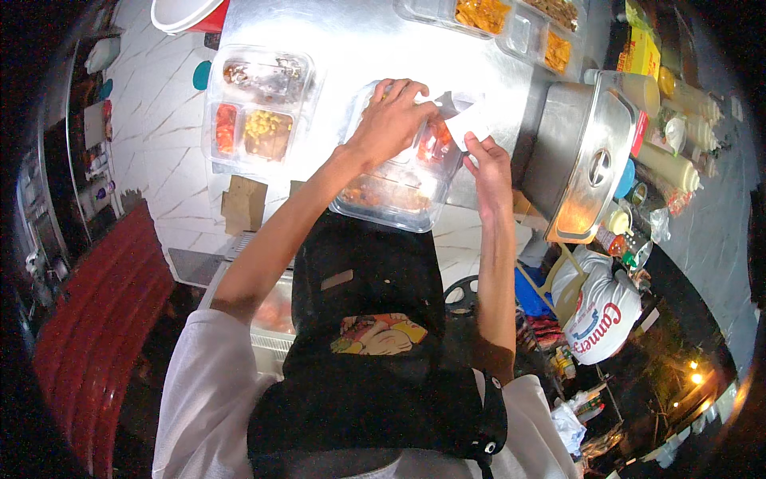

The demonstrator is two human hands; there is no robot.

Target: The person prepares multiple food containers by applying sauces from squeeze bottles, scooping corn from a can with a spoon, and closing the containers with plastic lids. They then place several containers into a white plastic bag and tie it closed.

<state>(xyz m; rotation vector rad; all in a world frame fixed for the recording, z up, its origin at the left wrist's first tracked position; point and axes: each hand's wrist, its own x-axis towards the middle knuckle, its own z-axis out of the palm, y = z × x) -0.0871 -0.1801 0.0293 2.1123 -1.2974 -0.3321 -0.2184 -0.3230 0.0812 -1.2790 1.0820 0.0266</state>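
A white paper slip with a grey, curled far edge is stretched between my hands, above the right side of a lidded clear plastic container. My right hand pinches its near edge between thumb and fingers. My left hand arches over the container, thumb and fingertips closed at the slip's far-left edge, where glare blurs the contact. Red food shows through one compartment and brownish-orange food through the near one. My left hand hides the rest of the contents.
A second clear container with corn stands left on the steel table. Containers with orange food sit at the far right. A deep steel pan and squeeze bottles line the right. A red-and-white bucket stands far left.
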